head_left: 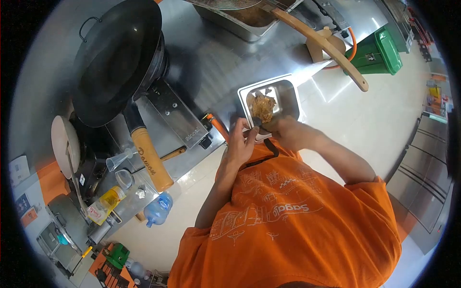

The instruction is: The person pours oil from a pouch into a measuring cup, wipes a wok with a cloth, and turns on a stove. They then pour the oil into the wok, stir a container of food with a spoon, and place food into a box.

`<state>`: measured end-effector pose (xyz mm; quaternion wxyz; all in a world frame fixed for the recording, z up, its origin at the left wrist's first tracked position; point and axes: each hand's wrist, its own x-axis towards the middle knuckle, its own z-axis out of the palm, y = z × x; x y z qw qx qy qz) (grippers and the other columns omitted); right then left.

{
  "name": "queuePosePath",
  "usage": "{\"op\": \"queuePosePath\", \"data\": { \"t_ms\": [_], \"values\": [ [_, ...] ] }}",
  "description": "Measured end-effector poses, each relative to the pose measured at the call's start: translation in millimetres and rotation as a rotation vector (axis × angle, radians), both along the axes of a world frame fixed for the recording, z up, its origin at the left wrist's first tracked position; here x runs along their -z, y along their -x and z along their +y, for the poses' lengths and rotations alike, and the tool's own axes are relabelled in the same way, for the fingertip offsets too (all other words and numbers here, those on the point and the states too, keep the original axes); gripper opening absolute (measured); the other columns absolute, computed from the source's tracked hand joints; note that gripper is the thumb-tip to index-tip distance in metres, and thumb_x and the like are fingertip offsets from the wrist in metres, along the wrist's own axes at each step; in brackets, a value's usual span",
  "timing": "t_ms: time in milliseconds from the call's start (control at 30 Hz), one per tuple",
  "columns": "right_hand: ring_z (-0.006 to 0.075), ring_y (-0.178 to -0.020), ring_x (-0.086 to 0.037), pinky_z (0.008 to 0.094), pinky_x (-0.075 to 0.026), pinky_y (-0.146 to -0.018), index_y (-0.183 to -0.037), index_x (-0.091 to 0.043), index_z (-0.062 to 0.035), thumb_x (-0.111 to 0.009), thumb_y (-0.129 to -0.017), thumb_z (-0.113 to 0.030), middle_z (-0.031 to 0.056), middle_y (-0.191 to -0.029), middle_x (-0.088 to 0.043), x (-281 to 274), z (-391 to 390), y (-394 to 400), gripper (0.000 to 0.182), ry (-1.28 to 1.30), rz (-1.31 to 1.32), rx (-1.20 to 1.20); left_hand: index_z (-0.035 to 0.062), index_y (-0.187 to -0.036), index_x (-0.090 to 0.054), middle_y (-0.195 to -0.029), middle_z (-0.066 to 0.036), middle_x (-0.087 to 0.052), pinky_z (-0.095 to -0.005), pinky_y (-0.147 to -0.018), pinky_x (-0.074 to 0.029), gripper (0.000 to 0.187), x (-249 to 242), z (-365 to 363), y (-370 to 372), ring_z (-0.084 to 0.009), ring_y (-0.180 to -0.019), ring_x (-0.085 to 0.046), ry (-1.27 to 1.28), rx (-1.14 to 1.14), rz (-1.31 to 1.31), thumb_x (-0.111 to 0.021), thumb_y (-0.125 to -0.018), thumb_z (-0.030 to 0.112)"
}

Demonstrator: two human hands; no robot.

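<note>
In front of my body, a small rectangular steel pan (pixel 287 93) stands at the counter's edge. Brown, shredded-looking food (pixel 263 106) is heaped on its left side. My left hand (pixel 240 143) is at the pan's near left corner, thumb and fingers bent together around a small dark piece (pixel 257 122) whose kind I cannot make out. Over the near right rim, my right hand (pixel 290 133) is closed with the fingers turned down. What it holds, if anything, is hidden. The two hands are close together.
A black wok (pixel 117 62) with a wooden handle (pixel 151 158) sits on a Rinnai burner (pixel 182 117) to the left. A strainer's wooden handle (pixel 326 48) juts past the counter over a larger steel pan (pixel 235 26). A yellow-labelled bottle (pixel 106 205) stands lower left.
</note>
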<state>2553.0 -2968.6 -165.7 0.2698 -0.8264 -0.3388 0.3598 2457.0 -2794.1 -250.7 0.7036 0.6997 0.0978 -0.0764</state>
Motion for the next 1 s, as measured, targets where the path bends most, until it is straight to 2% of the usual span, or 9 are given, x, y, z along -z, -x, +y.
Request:
{"op": "queuePosePath", "data": {
  "t_ms": [67, 167, 333, 400, 500, 600, 733, 833, 1000],
  "values": [
    [0.0419, -0.087, -0.065, 0.0459, -0.052, -0.077, -0.094, -0.066, 0.0048, -0.052, -0.077, 0.000, 0.0284, -0.086, -0.065, -8, 3, -2, 0.022, -0.087, 0.086, 0.087, -0.0005, -0.103, -0.045, -0.095, -0.007, -0.056, -0.0261, -0.068, -0.059, 0.013, -18, 3, -3, -0.0103, -0.083, -0.060, 0.041, 0.014, 0.024, -0.054, -0.097, 0.007],
    [0.0405, -0.090, -0.064, 0.0461, -0.051, -0.080, -0.103, -0.065, 0.0016, -0.050, -0.079, 0.001, 0.0272, -0.087, -0.065, -2, 16, 10, 0.029, 0.152, 0.055, -0.058, 0.0001, -0.102, -0.046, -0.094, -0.006, -0.056, -0.0260, -0.067, -0.059, 0.013, -12, 4, -2, -0.0088, -0.080, -0.059, 0.108, 0.030, 0.049, -0.054, -0.097, 0.008],
    [0.0405, -0.088, -0.064, 0.0451, -0.050, -0.080, -0.112, -0.063, 0.0033, -0.052, -0.084, -0.003, 0.0306, -0.089, -0.064, -28, -4, 0, 0.030, -0.044, 0.250, 0.085, 0.0006, -0.100, -0.047, -0.089, -0.003, -0.056, -0.0251, -0.065, -0.058, 0.013, -9, 11, 0, -0.0071, -0.076, -0.057, -0.007, 0.037, 0.067, -0.054, -0.098, 0.011],
    [0.0366, -0.083, -0.066, 0.0409, -0.051, -0.076, -0.113, -0.063, 0.0050, -0.054, -0.086, -0.005, 0.0278, -0.086, -0.066, -19, -21, -4, 0.030, -0.078, 0.251, 0.113, 0.0027, -0.095, -0.050, -0.076, -0.001, -0.053, -0.0240, -0.058, -0.045, 0.015, -16, 10, -1, -0.0060, -0.068, -0.052, 0.070, -0.056, 0.105, -0.057, -0.097, 0.016],
    [0.0128, -0.066, -0.057, 0.0263, -0.047, -0.061, -0.115, -0.063, 0.0065, -0.053, -0.089, -0.004, 0.0099, -0.080, -0.066, -20, -31, -4, 0.030, -0.042, 0.724, 0.476, 0.0037, -0.095, -0.051, -0.075, 0.000, -0.053, -0.0238, -0.058, -0.041, 0.015, -12, 12, -1, -0.0056, -0.066, -0.048, -0.006, -0.045, 0.099, -0.058, -0.097, 0.017],
    [0.0106, -0.056, -0.049, 0.0263, -0.041, -0.053, -0.116, -0.066, -0.0021, -0.056, -0.092, -0.007, 0.0042, -0.065, -0.057, -8, -37, 14, 0.027, -0.123, 0.677, 0.581, 0.0041, -0.095, -0.052, -0.074, 0.001, -0.052, -0.0230, -0.056, -0.039, 0.015, -11, 10, -1, -0.0054, -0.063, -0.045, 0.000, -0.055, 0.109, -0.058, -0.097, 0.018],
    [0.0099, -0.056, -0.050, 0.0264, -0.042, -0.054, -0.113, -0.067, -0.0004, -0.054, -0.092, -0.005, 0.0027, -0.065, -0.057, 0, -41, 26, 0.025, -0.200, 0.423, 0.548, 0.0044, -0.094, -0.052, -0.074, 0.001, -0.052, -0.0223, -0.057, -0.038, 0.015, -14, 9, 2, -0.0052, -0.063, -0.044, -0.003, -0.039, 0.115, -0.058, -0.097, 0.018],
    [0.0130, -0.062, -0.056, 0.0284, -0.046, -0.060, -0.117, -0.064, 0.0031, -0.053, -0.088, -0.005, 0.0092, -0.071, -0.063, 10, -44, 29, 0.032, -0.187, 0.513, 0.566, 0.0042, -0.094, -0.051, -0.073, 0.001, -0.051, -0.0226, -0.056, -0.038, 0.016, -16, 13, -3, -0.0052, -0.063, -0.046, -0.060, -0.003, 0.086, -0.057, -0.097, 0.019],
    [0.0125, -0.059, -0.054, 0.0287, -0.045, -0.057, -0.115, -0.064, 0.0036, -0.052, -0.090, -0.006, 0.0076, -0.067, -0.060, 8, -42, 38, 0.030, -0.194, 0.460, 0.519, 0.0032, -0.094, -0.052, -0.073, 0.001, -0.051, -0.0231, -0.060, -0.044, 0.017, -33, 9, -5, -0.0057, -0.066, -0.050, -0.058, 0.008, 0.107, -0.056, -0.098, 0.019]
  ]
}}
